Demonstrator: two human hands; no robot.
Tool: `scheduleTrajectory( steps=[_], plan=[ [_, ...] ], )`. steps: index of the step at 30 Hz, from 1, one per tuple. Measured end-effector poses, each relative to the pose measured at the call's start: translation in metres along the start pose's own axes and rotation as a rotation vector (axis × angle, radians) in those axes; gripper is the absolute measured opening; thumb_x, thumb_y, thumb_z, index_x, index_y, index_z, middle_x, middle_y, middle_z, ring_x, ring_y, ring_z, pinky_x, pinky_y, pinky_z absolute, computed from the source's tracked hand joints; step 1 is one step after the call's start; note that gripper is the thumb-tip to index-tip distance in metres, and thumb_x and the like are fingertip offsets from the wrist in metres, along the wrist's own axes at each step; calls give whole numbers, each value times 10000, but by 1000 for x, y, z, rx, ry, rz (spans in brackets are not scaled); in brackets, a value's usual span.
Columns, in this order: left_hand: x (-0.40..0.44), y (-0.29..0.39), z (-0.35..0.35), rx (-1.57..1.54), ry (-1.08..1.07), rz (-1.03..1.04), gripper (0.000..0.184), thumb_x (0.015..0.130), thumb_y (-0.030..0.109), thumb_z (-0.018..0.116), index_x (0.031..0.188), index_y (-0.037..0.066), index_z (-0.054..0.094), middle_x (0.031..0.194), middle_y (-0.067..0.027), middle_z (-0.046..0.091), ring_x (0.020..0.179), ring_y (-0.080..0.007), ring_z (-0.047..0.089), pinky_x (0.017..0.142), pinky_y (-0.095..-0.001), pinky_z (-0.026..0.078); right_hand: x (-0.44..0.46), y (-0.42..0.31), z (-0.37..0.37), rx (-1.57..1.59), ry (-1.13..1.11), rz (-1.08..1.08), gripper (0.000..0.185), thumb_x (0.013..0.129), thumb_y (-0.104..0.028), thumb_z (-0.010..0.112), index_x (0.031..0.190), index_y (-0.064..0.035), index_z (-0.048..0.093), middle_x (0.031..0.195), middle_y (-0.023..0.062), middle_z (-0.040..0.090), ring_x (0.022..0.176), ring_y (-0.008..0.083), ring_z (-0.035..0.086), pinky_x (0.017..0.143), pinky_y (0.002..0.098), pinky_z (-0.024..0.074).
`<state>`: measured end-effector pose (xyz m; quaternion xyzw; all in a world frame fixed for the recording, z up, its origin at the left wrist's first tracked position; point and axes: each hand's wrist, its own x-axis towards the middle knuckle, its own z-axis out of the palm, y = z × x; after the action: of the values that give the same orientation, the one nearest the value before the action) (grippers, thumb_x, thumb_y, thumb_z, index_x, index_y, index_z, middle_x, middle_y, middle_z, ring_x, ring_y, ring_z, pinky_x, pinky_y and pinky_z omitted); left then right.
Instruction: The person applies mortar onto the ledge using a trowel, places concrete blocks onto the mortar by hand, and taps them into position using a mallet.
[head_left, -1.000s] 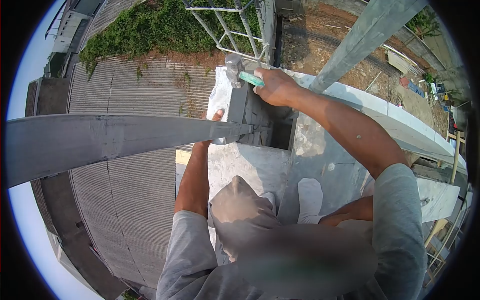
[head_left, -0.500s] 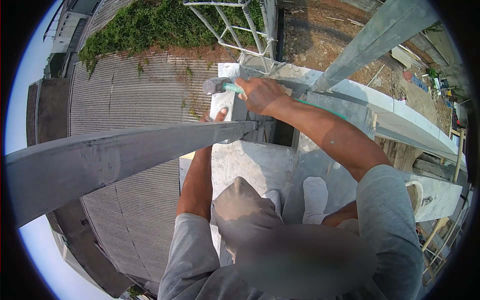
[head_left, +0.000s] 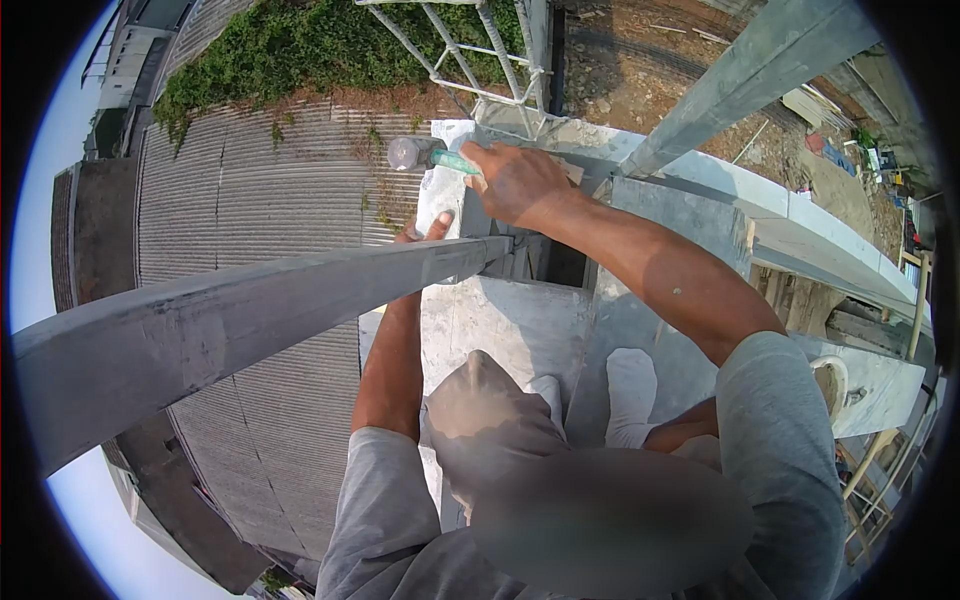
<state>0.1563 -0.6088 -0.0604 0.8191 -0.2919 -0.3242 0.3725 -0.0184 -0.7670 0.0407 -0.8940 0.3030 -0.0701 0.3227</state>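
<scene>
My right hand (head_left: 520,182) is wrapped around the green handle (head_left: 455,162) of a hammer. The hammer's blunt grey head (head_left: 408,154) points left, blurred a little, over the left edge of a long white block (head_left: 436,195). From the head camera I cannot tell whether it touches the block. My left hand (head_left: 430,228) grips that block's near part, thumb on top and fingers around the left side. A grey metal beam (head_left: 250,300) crosses over my left forearm and hides part of it.
Pale slabs (head_left: 500,320) lie under my feet, with a dark gap (head_left: 566,265) beyond them. A second metal post (head_left: 750,80) rises at upper right. A white lattice frame (head_left: 480,60) stands ahead. Lower down on the left is a corrugated roof (head_left: 270,190).
The hammer head has shifted left and slightly up, with my right hand moving a little the same way. My left hand keeps its hold on the block.
</scene>
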Motion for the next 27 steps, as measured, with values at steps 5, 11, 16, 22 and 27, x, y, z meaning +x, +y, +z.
scheduleTrajectory(
  steps=[5,11,16,22,27],
  plan=[
    [-6,18,-1,61,12,8,588,809,493,687,1040,-45,631,827,-127,669,719,-178,629,658,-313,511,9,3,6,-86,-132,49,325,828,-132,565,1150,-85,555,988,190,658,921,346,654,795,434,521],
    [-8,18,-1,110,21,-14,667,799,528,687,1078,-72,610,866,-148,669,764,-190,638,693,-314,517,1,-11,-3,26,-24,19,297,871,-194,586,1131,-52,568,920,212,651,899,371,640,788,461,503],
    [5,-6,1,-1,-12,40,629,810,483,701,1109,-61,602,910,-134,671,783,-175,633,702,-305,514,6,-7,10,-62,-95,-8,290,864,-189,590,1116,-45,573,928,210,651,909,368,640,788,456,506],
    [4,-6,4,-117,-24,103,598,822,459,698,1116,-53,603,913,-118,676,780,-167,629,700,-304,513,6,-10,7,-29,-81,21,293,864,-192,586,1111,-34,570,930,211,650,914,368,639,786,459,504],
    [-1,5,2,0,15,102,690,794,540,685,1106,-71,600,901,-156,677,805,-212,650,721,-330,519,1,-25,-5,21,-16,-15,288,871,-196,574,1106,-29,572,938,216,643,915,373,636,793,458,502]
  ],
)
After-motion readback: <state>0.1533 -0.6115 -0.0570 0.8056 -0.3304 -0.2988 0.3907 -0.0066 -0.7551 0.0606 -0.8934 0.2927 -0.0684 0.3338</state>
